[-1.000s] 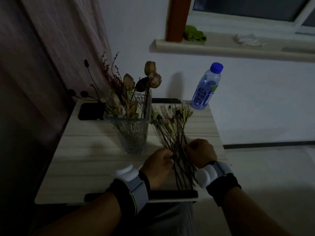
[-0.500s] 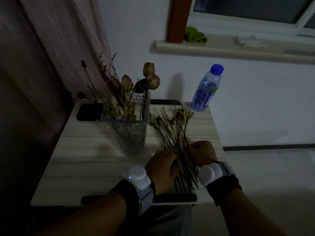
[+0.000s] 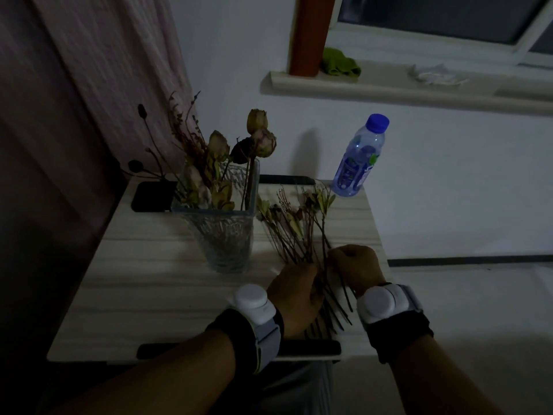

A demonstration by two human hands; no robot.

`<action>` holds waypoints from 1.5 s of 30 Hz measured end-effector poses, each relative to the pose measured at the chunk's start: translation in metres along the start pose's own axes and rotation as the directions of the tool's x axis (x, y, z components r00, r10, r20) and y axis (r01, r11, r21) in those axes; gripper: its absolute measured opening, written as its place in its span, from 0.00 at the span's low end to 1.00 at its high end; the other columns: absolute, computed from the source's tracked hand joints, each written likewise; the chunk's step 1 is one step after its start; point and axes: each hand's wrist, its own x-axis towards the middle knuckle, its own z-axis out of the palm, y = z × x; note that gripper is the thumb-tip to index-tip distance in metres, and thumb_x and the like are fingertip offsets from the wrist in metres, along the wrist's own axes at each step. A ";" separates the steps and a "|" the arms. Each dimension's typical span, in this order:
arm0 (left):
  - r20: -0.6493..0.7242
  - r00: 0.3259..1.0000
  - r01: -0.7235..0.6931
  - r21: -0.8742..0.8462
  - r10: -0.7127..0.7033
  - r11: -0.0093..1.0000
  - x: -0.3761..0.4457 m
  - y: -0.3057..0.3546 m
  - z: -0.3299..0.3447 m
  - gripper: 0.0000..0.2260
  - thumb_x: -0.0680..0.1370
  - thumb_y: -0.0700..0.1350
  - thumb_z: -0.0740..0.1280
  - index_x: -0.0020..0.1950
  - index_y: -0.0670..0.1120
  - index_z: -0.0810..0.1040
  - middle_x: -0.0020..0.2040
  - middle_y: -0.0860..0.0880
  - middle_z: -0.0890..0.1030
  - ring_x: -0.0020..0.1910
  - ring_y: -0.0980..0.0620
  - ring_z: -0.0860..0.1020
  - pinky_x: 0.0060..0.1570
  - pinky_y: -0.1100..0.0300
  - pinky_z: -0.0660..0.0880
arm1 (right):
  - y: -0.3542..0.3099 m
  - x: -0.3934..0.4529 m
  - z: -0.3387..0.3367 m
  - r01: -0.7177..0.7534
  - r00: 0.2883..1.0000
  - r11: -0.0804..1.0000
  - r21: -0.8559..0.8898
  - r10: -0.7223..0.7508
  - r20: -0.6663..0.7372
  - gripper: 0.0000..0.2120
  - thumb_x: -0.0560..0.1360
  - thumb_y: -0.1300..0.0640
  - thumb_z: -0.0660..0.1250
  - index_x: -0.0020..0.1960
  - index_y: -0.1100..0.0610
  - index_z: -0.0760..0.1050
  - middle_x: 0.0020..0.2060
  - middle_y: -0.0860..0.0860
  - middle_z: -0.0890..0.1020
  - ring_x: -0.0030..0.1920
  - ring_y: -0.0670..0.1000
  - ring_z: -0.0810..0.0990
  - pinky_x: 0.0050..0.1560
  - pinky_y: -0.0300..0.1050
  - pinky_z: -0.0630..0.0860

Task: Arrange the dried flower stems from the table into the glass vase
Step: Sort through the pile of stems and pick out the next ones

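A square glass vase (image 3: 223,235) stands on the pale wooden table (image 3: 149,289), with several dried roses and twigs (image 3: 239,151) standing in it. To its right a bundle of dried flower stems (image 3: 296,226) lies fanned on the tabletop, heads pointing away from me. My left hand (image 3: 294,295) grips the lower part of the bundle from the left. My right hand (image 3: 356,265) pinches stems from the right side of the same bundle. The stem ends stick out toward me between both wrists.
A plastic water bottle (image 3: 359,158) with a blue cap stands at the table's far right corner. A black pad (image 3: 152,196) lies at the far left, behind the vase. A curtain (image 3: 89,85) hangs on the left, a window ledge (image 3: 404,91) above.
Both hands have stayed on the bundle; the left hand slid a little further up the stems, and the stems have gathered closer together between the hands.
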 end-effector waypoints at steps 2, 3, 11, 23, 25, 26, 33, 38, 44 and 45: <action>0.002 1.000 0.000 -0.021 0.000 1.000 0.001 0.002 0.001 0.13 0.80 0.46 0.61 0.62 0.42 0.70 0.58 0.43 0.72 0.55 0.42 0.71 0.53 0.52 0.71 | 0.000 -0.001 0.000 -0.031 1.000 0.998 0.061 0.031 0.000 0.11 0.76 0.57 0.69 0.39 0.62 0.84 0.32 0.54 0.84 0.34 0.54 0.82 0.38 0.47 0.81; 0.003 1.000 0.000 -0.039 0.001 0.999 0.001 0.003 0.002 0.13 0.80 0.46 0.61 0.63 0.42 0.70 0.59 0.43 0.72 0.55 0.42 0.72 0.53 0.53 0.71 | 0.000 -0.001 0.001 -0.045 0.999 0.995 0.087 0.045 -0.002 0.13 0.76 0.54 0.69 0.38 0.61 0.84 0.32 0.54 0.85 0.35 0.54 0.83 0.38 0.47 0.81; 0.020 1.000 0.014 -0.049 -0.013 0.999 -0.001 0.003 0.004 0.13 0.80 0.47 0.61 0.62 0.43 0.72 0.57 0.43 0.74 0.54 0.42 0.73 0.53 0.50 0.73 | 0.001 -0.002 0.001 -0.003 1.000 0.997 0.077 0.003 -0.005 0.10 0.75 0.59 0.71 0.35 0.54 0.82 0.28 0.46 0.82 0.31 0.48 0.81 0.35 0.39 0.79; 0.135 0.981 0.147 -0.062 -0.137 0.987 0.005 -0.001 0.001 0.22 0.81 0.51 0.61 0.74 0.48 0.64 0.71 0.43 0.65 0.69 0.41 0.65 0.67 0.57 0.67 | -0.006 -0.002 -0.012 0.037 0.994 0.980 0.196 -0.017 -0.105 0.08 0.78 0.62 0.66 0.54 0.63 0.81 0.37 0.55 0.84 0.31 0.51 0.78 0.32 0.42 0.76; 0.127 0.982 0.150 -0.073 -0.140 0.986 0.006 -0.003 0.002 0.22 0.81 0.51 0.62 0.74 0.49 0.64 0.72 0.42 0.64 0.69 0.41 0.65 0.68 0.55 0.66 | -0.009 -0.004 -0.015 0.051 0.994 0.980 0.191 -0.032 -0.100 0.08 0.78 0.62 0.66 0.54 0.62 0.81 0.37 0.55 0.84 0.30 0.50 0.77 0.27 0.38 0.73; 0.128 0.982 0.152 -0.080 -0.141 0.985 0.006 -0.004 0.003 0.23 0.80 0.51 0.62 0.74 0.50 0.64 0.72 0.42 0.63 0.69 0.40 0.65 0.68 0.53 0.66 | -0.009 -0.005 -0.017 0.060 0.994 0.981 0.185 -0.043 -0.099 0.08 0.78 0.62 0.66 0.53 0.61 0.82 0.37 0.55 0.84 0.30 0.49 0.77 0.24 0.35 0.71; 0.156 0.975 0.174 -0.079 -0.161 0.981 0.005 -0.006 0.002 0.24 0.80 0.52 0.63 0.75 0.49 0.62 0.73 0.42 0.62 0.70 0.39 0.64 0.70 0.51 0.65 | -0.008 -0.008 -0.021 0.114 0.989 0.983 0.145 -0.098 -0.114 0.06 0.78 0.62 0.65 0.52 0.58 0.81 0.36 0.53 0.83 0.30 0.49 0.78 0.23 0.31 0.69; 0.128 0.979 0.173 -0.085 -0.161 0.981 0.004 -0.006 0.001 0.21 0.78 0.53 0.64 0.68 0.48 0.69 0.66 0.42 0.71 0.62 0.38 0.71 0.62 0.46 0.72 | 0.006 -0.003 -0.022 0.079 0.988 0.997 -0.012 -0.080 -0.134 0.09 0.77 0.59 0.68 0.55 0.61 0.82 0.41 0.56 0.85 0.42 0.58 0.83 0.48 0.53 0.82; 0.111 0.981 0.171 -0.079 -0.162 0.982 0.003 -0.004 -0.002 0.19 0.81 0.49 0.62 0.71 0.45 0.67 0.70 0.43 0.66 0.69 0.41 0.64 0.67 0.51 0.66 | 0.005 -0.005 -0.028 0.120 0.968 0.989 -0.088 -0.136 -0.212 0.11 0.76 0.59 0.69 0.56 0.61 0.82 0.47 0.59 0.85 0.50 0.58 0.83 0.57 0.52 0.79; 0.113 0.981 0.169 -0.077 -0.160 0.983 0.003 -0.003 -0.002 0.20 0.81 0.49 0.62 0.71 0.46 0.67 0.71 0.44 0.65 0.69 0.42 0.63 0.67 0.52 0.65 | 0.003 -0.004 -0.029 0.130 0.964 0.987 -0.089 -0.147 -0.221 0.11 0.76 0.59 0.69 0.56 0.61 0.82 0.47 0.58 0.85 0.50 0.57 0.83 0.57 0.51 0.78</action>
